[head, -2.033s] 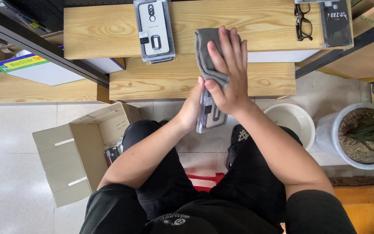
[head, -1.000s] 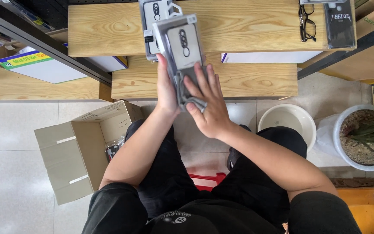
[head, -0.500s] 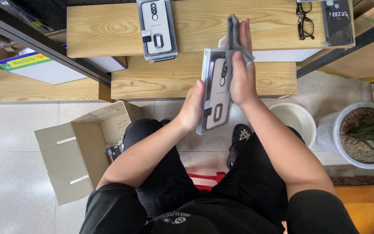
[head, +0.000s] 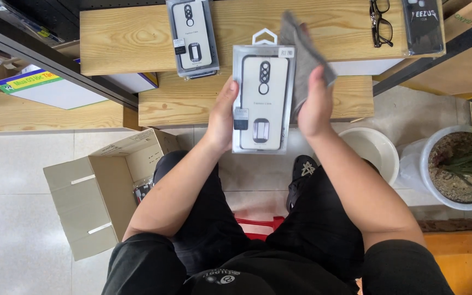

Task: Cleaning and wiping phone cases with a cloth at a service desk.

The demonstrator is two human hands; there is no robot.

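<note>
My left hand [head: 223, 121] grips the left edge of a clear-packed white phone case [head: 262, 101], held flat and face up in front of me. My right hand [head: 313, 105] is at the pack's right edge and clutches a grey cloth [head: 302, 55] that sticks up past my fingers. A second packed phone case [head: 190, 36] lies on the upper wooden shelf [head: 127, 38], just left of the one I hold. The lower wooden shelf [head: 181, 101] runs behind my hands.
An open cardboard box [head: 102, 188] with packed cases inside stands on the tiled floor at my left knee. A white bucket [head: 375, 155] and a potted plant [head: 462, 166] are to the right. Black glasses [head: 381, 23] and a dark packed case [head: 423, 24] lie on the upper shelf's right end.
The pack has turned from edge-on to face up and moved slightly up. My right hand with the cloth has slid off its surface to its right edge.
</note>
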